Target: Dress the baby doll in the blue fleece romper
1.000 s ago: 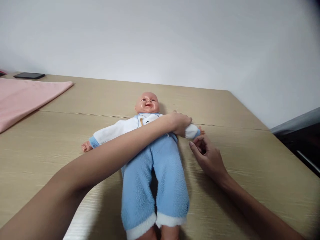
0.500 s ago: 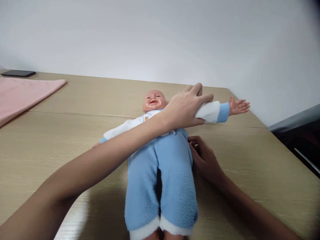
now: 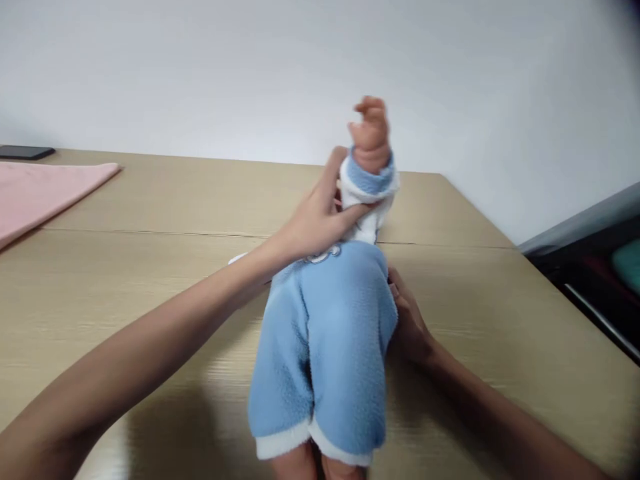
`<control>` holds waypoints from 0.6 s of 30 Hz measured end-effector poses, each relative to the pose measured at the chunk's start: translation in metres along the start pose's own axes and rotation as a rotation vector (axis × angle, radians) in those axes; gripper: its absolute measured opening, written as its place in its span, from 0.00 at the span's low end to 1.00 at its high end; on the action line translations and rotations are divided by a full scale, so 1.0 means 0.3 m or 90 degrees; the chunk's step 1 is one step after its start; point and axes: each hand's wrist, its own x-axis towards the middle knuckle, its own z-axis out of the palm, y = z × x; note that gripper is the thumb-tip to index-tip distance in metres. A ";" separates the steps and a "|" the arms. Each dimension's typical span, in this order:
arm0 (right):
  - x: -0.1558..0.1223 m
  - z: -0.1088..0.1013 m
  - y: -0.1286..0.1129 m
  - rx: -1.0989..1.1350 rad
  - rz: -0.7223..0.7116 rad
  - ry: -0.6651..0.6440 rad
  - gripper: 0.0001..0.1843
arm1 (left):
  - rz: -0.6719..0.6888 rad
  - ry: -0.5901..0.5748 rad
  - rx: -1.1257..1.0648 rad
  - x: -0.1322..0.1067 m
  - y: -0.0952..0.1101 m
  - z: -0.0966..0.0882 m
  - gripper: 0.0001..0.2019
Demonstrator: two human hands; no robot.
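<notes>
A baby doll in blue fleece shorts and a white top lies tilted onto its side on the table, legs toward me. My left hand reaches across its chest, thumb and fingers wrapped round the raised white sleeve with the blue cuff. Above the cuff the doll's small hand points upward. The doll's head is hidden behind my hand and the sleeve. Low on the right, my right hand is pressed against the doll's hip and back, its curled fingers partly covered by the shorts.
The wooden table runs back to a pale wall. At the far left lie a folded pink cloth and a dark, flat phone-like object. Past the table's right edge there is a dark item, partly out of view.
The doll has rolled from its back toward the left. Its outstretched arm has swung from the right to upright, with my left hand moving left along with it. My right hand stays at the hip.
</notes>
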 end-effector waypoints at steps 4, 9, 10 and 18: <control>-0.004 0.012 -0.006 0.039 -0.043 0.003 0.20 | -0.099 0.083 -0.134 -0.061 0.013 -0.056 0.22; -0.004 0.018 0.007 0.040 -0.065 -0.012 0.16 | -0.163 0.089 -0.292 -0.115 0.007 -0.128 0.19; -0.003 0.018 0.009 0.039 -0.068 -0.014 0.16 | -0.159 0.093 -0.296 -0.123 0.003 -0.140 0.19; 0.005 0.029 0.007 -0.008 -0.075 0.002 0.12 | -0.210 0.205 -0.300 -0.206 0.000 -0.199 0.17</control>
